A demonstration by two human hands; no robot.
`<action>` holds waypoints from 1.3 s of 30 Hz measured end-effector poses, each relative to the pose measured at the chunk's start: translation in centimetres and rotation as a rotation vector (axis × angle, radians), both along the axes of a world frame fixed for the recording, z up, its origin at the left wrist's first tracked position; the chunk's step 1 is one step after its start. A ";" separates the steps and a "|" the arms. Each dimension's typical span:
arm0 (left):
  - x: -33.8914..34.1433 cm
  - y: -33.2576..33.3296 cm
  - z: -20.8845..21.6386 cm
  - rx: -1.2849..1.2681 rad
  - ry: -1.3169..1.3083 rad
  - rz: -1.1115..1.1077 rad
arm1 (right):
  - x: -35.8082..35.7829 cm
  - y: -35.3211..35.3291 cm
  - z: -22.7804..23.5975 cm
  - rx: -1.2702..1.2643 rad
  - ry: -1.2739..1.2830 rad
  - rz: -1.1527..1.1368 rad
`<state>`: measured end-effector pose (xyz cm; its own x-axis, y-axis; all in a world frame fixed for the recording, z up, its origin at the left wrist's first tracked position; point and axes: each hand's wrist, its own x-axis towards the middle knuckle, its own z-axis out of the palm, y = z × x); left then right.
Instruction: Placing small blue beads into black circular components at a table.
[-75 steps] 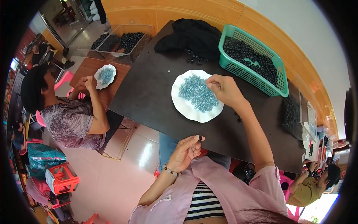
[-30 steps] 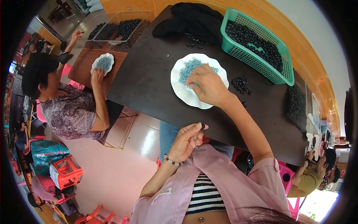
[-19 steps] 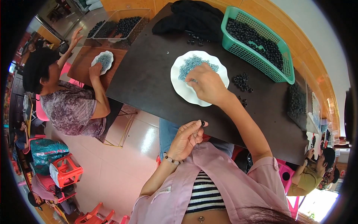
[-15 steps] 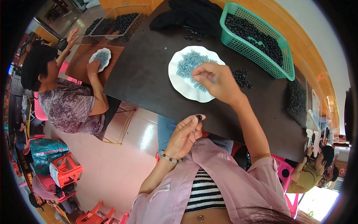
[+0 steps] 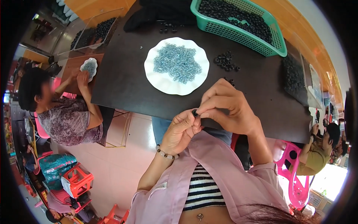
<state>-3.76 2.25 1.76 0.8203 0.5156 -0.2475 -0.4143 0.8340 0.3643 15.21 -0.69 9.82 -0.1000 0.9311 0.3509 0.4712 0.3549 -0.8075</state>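
Note:
My left hand (image 5: 179, 132) pinches a small black ring-shaped part (image 5: 194, 112) between thumb and fingertip, just off the table's near edge. My right hand (image 5: 234, 106) has its thumb and forefinger pressed together right at that black part; whatever is between those fingertips is too small to make out. Beyond both hands lies a white scalloped plate (image 5: 153, 80), with many tiny bluish see-through rings (image 5: 177, 62) heaped on it. Loose black parts (image 5: 226, 61) are scattered to the right of the plate, a few of them half hidden behind my right hand.
A green basket (image 5: 238, 33) full of black parts stands at the back right of the dark table (image 5: 123, 80). Black cloth (image 5: 160, 18) lies at the back. At left, a co-worker (image 5: 69, 112) handles a smaller white plate (image 5: 90, 71). Another person (image 5: 322, 149) sits far right.
My right hand has moved from the plate toward me, to the black part in my left hand. The view has shifted a little. At left, the co-worker's raised hand has come down to the small plate.

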 end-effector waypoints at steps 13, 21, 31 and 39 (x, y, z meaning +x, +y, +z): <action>1.5 -1.0 -0.5 0.092 0.131 -0.067 | 1.5 -2.6 -1.9 -0.220 0.245 -0.044; 2.9 -1.3 0.8 0.179 0.253 -0.136 | 2.9 -4.7 -2.8 -0.295 0.243 -0.061; 3.5 -1.4 -0.3 -0.105 0.077 -0.190 | 5.2 -5.1 -3.2 -0.287 0.322 -0.158; 4.0 -2.1 1.1 -0.138 0.126 -0.126 | 12.6 -3.3 -6.2 -0.066 -0.190 -0.376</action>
